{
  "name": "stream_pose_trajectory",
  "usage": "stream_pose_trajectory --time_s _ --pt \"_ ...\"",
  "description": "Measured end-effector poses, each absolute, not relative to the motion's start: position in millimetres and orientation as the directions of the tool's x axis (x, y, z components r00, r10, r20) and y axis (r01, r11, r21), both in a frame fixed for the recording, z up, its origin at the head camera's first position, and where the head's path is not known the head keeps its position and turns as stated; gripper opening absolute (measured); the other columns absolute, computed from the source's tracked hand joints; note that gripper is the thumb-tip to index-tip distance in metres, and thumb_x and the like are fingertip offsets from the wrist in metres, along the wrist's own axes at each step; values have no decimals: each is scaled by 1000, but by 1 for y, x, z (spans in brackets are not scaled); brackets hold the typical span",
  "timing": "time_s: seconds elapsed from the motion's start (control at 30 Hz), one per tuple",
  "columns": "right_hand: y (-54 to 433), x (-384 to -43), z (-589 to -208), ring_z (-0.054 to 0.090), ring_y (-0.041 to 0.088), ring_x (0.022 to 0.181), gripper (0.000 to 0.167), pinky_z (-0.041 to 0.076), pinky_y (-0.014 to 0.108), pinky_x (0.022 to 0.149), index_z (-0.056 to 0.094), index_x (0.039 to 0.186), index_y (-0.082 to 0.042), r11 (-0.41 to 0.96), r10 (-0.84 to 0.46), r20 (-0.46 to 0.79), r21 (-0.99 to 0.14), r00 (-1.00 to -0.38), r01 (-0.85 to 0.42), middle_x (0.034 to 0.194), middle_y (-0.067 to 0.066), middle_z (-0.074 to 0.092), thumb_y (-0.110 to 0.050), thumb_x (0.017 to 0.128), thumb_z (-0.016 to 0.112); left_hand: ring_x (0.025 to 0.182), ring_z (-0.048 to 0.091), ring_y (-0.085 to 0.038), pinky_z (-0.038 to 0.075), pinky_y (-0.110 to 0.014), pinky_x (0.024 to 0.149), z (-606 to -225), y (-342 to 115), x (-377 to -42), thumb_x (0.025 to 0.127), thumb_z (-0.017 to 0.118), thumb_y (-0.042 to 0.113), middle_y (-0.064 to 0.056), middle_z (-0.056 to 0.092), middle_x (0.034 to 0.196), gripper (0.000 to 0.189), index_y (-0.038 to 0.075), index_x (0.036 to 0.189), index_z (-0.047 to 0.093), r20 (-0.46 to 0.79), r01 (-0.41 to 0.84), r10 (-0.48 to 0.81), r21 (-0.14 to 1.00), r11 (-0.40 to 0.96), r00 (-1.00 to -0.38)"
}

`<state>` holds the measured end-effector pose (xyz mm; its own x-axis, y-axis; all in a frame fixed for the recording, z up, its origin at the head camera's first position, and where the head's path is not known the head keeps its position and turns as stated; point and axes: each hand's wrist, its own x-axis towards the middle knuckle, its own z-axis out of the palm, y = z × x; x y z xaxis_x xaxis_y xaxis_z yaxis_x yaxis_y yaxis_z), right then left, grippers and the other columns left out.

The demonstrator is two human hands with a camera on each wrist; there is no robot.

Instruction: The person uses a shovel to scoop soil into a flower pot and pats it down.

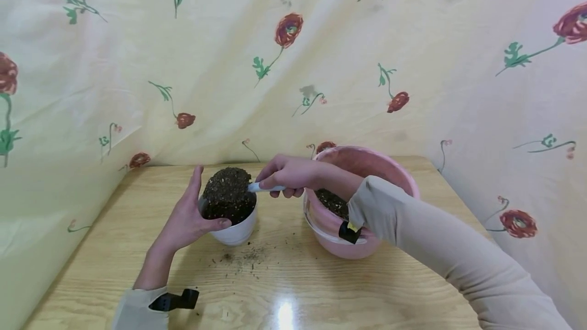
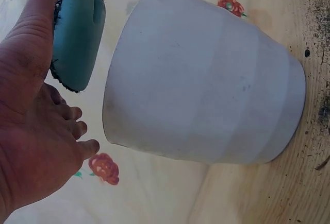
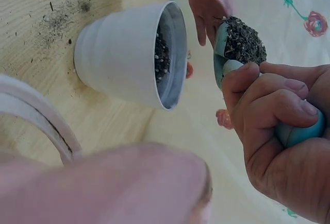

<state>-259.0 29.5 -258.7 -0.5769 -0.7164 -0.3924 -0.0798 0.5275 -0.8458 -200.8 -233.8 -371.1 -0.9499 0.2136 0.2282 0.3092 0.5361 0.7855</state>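
Observation:
My right hand (image 1: 290, 173) grips the handle of a small teal garden trowel (image 2: 77, 38), fingers curled round it. Dark potting soil (image 3: 244, 41) is heaped on the trowel's blade, held above a white flower pot (image 1: 235, 234). The pot stands upright on the table with dark soil (image 1: 231, 211) inside. At the pot's left side is my left hand (image 1: 187, 222), fingers extended and thumb stretched along the near rim. From the left wrist view, the palm is beside the pot's mouth, and the trowel's underside shows between hand and pot.
On the right stands a large pink bucket (image 1: 353, 249) with soil (image 1: 332, 203) in it, under my right forearm; its pale handle (image 1: 327, 233) hangs down the front. Soil crumbs (image 1: 249, 256) are scattered on the wooden table (image 1: 257, 299). A flowered cloth (image 1: 229, 65) hangs behind.

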Motion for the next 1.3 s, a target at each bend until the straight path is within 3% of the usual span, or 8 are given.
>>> stream_pose_trajectory --time_s 0.3,0.57,1.0,1.3 --pt "27 -259 -263 24 10 46 29 22 23 43 59 123 0 543 -715 -406 -835 -569 -88 70 4 47 -14 100 47 145 2 -39 14 -65 109 -377 -234 -201 67 90 26 -6 -3 162 133 27 154 -12 223 305 216 802 514 -951" --pt "19 -261 -264 26 9 45 31 23 24 42 60 123 3 601 -685 -447 -793 -574 -99 68 3 47 -15 100 48 145 4 -40 15 -65 109 -386 -233 -204 64 89 41 -4 -6 161 137 30 153 -14 180 265 206 801 536 -962" --pt "9 -261 -271 28 9 45 27 24 22 42 63 118 -2 651 -639 -484 -754 -597 -86 65 4 49 -16 99 52 140 21 -45 25 -64 107 -392 -230 -204 59 90 48 -15 0 160 142 23 154 -14 167 247 189 778 577 -968" --pt "4 -262 -266 26 9 43 25 23 22 42 66 111 1 683 -647 -511 -718 -566 -132 63 3 46 -14 99 51 137 28 -45 29 -62 105 -393 -228 -205 61 90 46 -18 6 160 140 18 155 -10 180 257 188 776 576 -965"
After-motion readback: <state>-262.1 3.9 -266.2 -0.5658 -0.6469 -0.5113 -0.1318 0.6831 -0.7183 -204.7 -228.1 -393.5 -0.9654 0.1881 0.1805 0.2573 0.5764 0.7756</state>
